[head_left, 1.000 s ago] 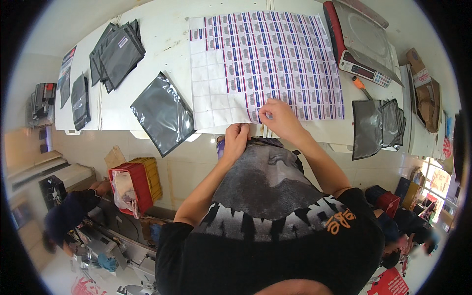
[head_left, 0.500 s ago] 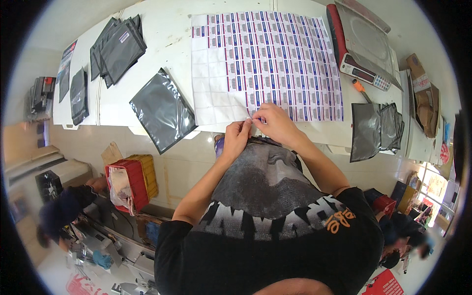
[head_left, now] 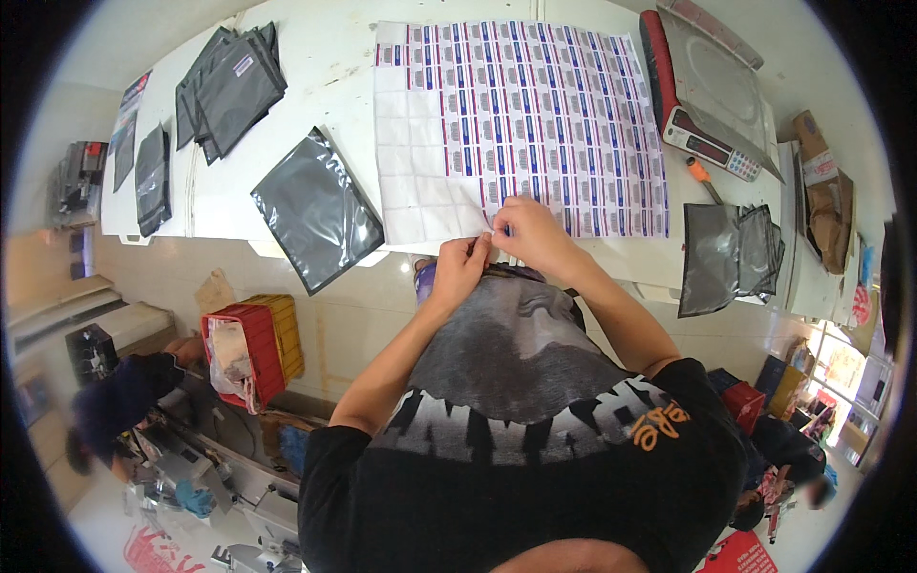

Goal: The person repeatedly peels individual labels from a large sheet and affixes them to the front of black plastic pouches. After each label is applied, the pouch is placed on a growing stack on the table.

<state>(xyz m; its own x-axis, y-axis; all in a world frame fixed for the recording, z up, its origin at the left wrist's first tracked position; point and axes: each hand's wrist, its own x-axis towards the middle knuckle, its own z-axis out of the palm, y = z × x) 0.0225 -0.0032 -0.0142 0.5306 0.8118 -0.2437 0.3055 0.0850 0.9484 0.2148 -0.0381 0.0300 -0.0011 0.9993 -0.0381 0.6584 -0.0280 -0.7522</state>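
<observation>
A large sheet of printed labels (head_left: 559, 124) lies on the white table in front of me. Bare backing shows along its left side and at its near left corner, which is lifted and creased. At that near edge my left hand (head_left: 463, 265) pinches the sheet between thumb and finger. Right beside it, my right hand (head_left: 530, 232) has thumb and finger closed at the edge of the printed labels. The fingertips nearly meet, and whether a single label is between them is too small to make out. A dark plastic bag (head_left: 318, 212) lies left of the sheet.
More dark bags lie in a pile (head_left: 234, 86) at far left and a stack (head_left: 731, 258) at right. Behind the right stack are an orange-handled tool (head_left: 700, 172) and a red-sided scale (head_left: 707, 138). Red and yellow crates (head_left: 250, 349) stand on the floor; people work behind at both sides.
Both hands stay at the sheet's near edge with only slight finger movement. The view has shifted a little; nothing else on the table has visibly moved.
</observation>
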